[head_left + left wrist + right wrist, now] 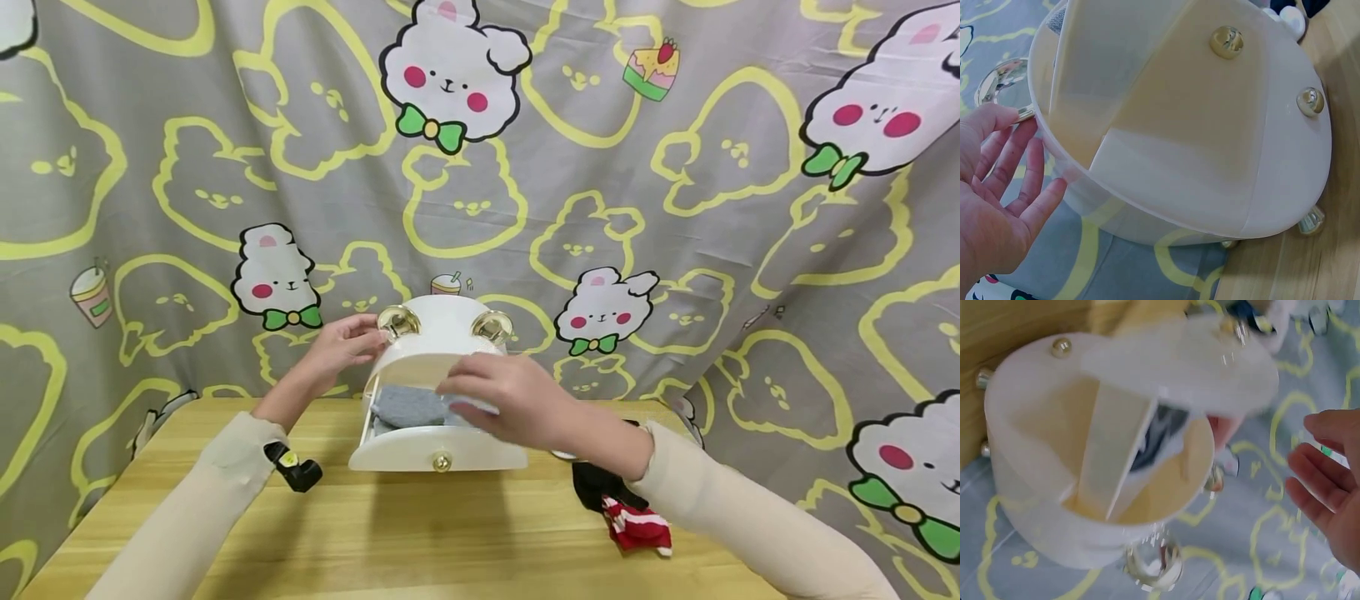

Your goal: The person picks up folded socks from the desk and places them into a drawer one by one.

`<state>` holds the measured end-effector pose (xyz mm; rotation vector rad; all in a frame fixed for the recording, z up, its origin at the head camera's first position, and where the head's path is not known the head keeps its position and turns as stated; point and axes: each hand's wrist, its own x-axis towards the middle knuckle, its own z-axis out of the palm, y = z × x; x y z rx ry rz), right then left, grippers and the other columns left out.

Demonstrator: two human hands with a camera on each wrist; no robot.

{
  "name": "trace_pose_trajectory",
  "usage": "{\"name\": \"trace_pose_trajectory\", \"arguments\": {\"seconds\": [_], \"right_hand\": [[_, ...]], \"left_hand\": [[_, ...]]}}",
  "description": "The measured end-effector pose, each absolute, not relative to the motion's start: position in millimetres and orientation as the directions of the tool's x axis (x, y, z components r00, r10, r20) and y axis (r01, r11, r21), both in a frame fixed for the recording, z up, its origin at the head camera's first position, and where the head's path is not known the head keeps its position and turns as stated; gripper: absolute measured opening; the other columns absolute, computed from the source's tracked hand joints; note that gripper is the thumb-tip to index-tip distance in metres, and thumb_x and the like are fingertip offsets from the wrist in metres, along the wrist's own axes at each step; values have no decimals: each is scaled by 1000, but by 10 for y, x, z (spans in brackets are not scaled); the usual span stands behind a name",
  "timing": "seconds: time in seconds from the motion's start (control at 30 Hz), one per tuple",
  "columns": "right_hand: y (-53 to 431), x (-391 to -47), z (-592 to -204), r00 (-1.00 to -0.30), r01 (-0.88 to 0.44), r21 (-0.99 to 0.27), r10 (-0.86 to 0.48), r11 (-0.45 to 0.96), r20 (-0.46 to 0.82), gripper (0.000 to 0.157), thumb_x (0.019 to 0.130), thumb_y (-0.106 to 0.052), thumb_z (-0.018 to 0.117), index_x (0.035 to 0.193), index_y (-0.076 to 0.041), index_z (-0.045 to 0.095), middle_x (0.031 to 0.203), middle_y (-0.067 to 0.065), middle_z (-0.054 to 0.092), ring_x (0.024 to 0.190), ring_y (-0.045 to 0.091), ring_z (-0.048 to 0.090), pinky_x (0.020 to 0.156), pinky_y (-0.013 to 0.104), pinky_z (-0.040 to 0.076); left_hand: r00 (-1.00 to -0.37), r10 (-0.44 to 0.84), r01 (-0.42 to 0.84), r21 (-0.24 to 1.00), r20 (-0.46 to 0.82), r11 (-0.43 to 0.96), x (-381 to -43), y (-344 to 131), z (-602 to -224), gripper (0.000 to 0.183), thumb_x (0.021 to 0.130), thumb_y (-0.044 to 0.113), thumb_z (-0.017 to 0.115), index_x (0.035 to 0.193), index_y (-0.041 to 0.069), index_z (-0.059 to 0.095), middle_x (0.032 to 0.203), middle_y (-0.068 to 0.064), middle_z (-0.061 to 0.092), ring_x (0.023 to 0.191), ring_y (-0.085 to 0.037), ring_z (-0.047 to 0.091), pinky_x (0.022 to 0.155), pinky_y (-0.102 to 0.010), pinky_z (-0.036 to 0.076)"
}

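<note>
Head view: L forearm [288, 400] is slanting up twd 1-2 o'clock, w/ L hand [348, 350] sitting btwn 8 & 9 o'clock of ctr. In L-wrist view its palm side is showing; thumb [997, 117] is pinching w/ the index finger, other fingers [1044, 203] fanning out, slightly bent. R forearm [750, 500] is running twd 10 o'clock; R hand [521, 396] is hovering btwn 5 & 6, fingers pointing approx 9 o'clock, loosely curved.
</note>
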<state>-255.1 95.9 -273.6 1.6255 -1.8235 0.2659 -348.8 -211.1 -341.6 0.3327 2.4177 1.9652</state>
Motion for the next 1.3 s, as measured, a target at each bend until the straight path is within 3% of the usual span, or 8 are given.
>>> {"name": "trace_pose_trajectory", "arguments": {"seconds": [0.13, 0.37, 0.57, 0.73, 1.03, 1.3], "right_hand": [[876, -2420, -2857, 144, -879, 453, -822, 149, 551, 23, 86, -16, 80, 108, -12, 73, 102, 3, 70, 89, 16, 66, 82, 26, 58], [844, -2337, -3123, 270, -711, 693, -862, 122, 429, 19, 101, -26, 61, 116, -17, 71, 110, 1, 71, 98, 17, 66, 89, 34, 56], [876, -2322, -3276, 317, -498, 861, -902, 105, 294, 28, 105, -17, 49, 120, -23, 72, 117, -3, 68, 101, 12, 62, 89, 31, 54], [882, -2245, -3222, 352, -357, 932, -914, 67, 200, 33, 105, -17, 40, 118, -20, 71, 114, -4, 68, 98, 9, 60, 85, 23, 50], [887, -2219, -3184, 334, -338, 941, -930, 32, 151, 34, 105, -11, 37, 116, -15, 69, 111, 0, 67, 97, 11, 59, 86, 22, 49], [884, -2248, -3249, 341, -382, 923, -922, 41, 182, 31, 104, -7, 41, 112, -12, 71, 107, 0, 67, 94, 11, 61, 82, 21, 51]], "left_hand": [[-976, 169, 167, 966, 135, 197, -3490, -2108, -3413, 59, 100, 34, 66, 146, 1, 48, 103, 13, 66, 95, -4, 66, 111, -53, 47], [-976, 170, 168, 967, 136, 190, -3492, -2116, -3433, 60, 101, 33, 65, 147, 1, 45, 102, 13, 66, 93, -4, 65, 113, -57, 44], [-975, 172, 170, 967, 138, 191, -3493, -2109, -3450, 60, 101, 33, 65, 147, 0, 45, 101, 14, 66, 93, -3, 65, 114, -57, 43], [-976, 170, 171, 967, 138, 191, -3491, -2107, -3450, 60, 101, 33, 64, 148, 0, 45, 101, 14, 67, 93, -3, 66, 114, -57, 43], [-977, 164, 168, 968, 138, 186, -3500, -2110, -3430, 58, 101, 34, 65, 145, 1, 48, 100, 13, 67, 92, -4, 66, 113, -56, 44], [-977, 164, 167, 966, 135, 198, -3493, -2108, -3437, 57, 102, 32, 63, 146, 0, 47, 99, 15, 68, 92, -3, 66, 112, -55, 45]]}}
